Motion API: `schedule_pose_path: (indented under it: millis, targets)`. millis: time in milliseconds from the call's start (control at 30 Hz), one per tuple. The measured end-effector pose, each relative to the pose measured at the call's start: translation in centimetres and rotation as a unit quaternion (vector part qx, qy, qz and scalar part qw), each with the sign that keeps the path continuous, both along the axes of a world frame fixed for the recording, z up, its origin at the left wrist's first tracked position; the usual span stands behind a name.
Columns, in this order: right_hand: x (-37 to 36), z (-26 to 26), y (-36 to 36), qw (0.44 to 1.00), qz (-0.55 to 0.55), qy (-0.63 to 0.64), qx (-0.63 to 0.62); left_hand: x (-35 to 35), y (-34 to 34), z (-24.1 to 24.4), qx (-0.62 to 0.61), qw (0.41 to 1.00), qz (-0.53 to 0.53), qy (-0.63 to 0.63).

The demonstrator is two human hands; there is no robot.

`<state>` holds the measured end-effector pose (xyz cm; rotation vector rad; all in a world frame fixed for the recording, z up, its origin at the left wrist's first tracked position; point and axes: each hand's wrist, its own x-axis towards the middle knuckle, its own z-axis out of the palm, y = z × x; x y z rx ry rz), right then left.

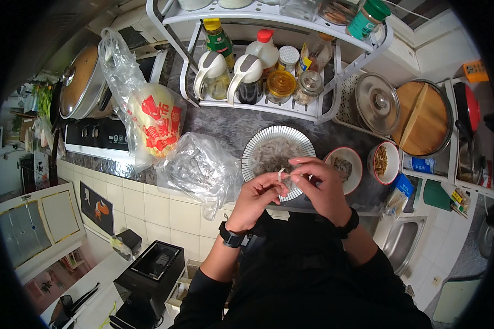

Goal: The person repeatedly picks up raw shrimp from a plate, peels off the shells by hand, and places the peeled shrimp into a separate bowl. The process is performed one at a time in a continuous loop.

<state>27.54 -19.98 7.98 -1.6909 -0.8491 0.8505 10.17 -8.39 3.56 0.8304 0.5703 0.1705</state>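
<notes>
Both hands meet over the near edge of a white plate with dark radial lines (248, 158), which holds many small greyish shrimp (273, 150). Between the fingertips is one small shrimp (280, 174). My left hand (257, 197) pinches it from the left, palm partly up. My right hand (319, 185) comes from the right, thumb and forefinger closed at the shrimp's right end. Right of the plate, a white bowl with a red rim (355, 164) contains greyish pieces that look like shrimp or shells. Beside it, a smaller red-rimmed bowl (390, 174) contains brown bits.
A crumpled clear plastic bag (201, 168) lies left of the plate. Behind it stands a filled bag with red print (156, 119), near the stove (94, 133) and a lidded pot (80, 88). A white rack (267, 110) holds bottles and jars. A sink (403, 242) is at the right.
</notes>
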Motion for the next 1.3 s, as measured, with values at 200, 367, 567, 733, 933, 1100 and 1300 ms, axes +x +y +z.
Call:
schedule_pose_path:
  millis: [200,367,567,733,933,1100,1300]
  targets:
    - [-0.6,-0.4,1.0,1.0,0.011,-0.015,-0.024,0.7,-0.7,0.6,0.043,0.999,-0.025,0.019]
    - [-0.2,-1.4,0.0,0.998,-0.038,0.031,-0.029,1.0,-0.9,0.7,0.035,0.999,-0.039,0.015]
    - [1.6,-1.0,-1.6,0.982,-0.092,0.159,-0.047,1.2,-1.1,0.7,0.043,0.998,-0.044,0.033]
    - [3.9,-0.4,-4.3,0.971,-0.168,0.161,-0.048,0.8,-0.6,1.1,0.078,0.994,0.002,0.07]
    - [7.7,-4.5,-9.8,0.971,-0.227,0.035,-0.072,-4.4,1.5,3.1,0.19,0.965,0.134,0.119]
    - [8.7,-7.3,-12.3,0.955,-0.098,-0.213,-0.182,-10.9,6.3,2.1,0.29,0.909,0.219,0.206]
    - [6.3,-4.9,-10.2,0.933,-0.144,-0.255,-0.208,-14.9,11.0,-3.7,0.391,0.841,-0.045,0.372]
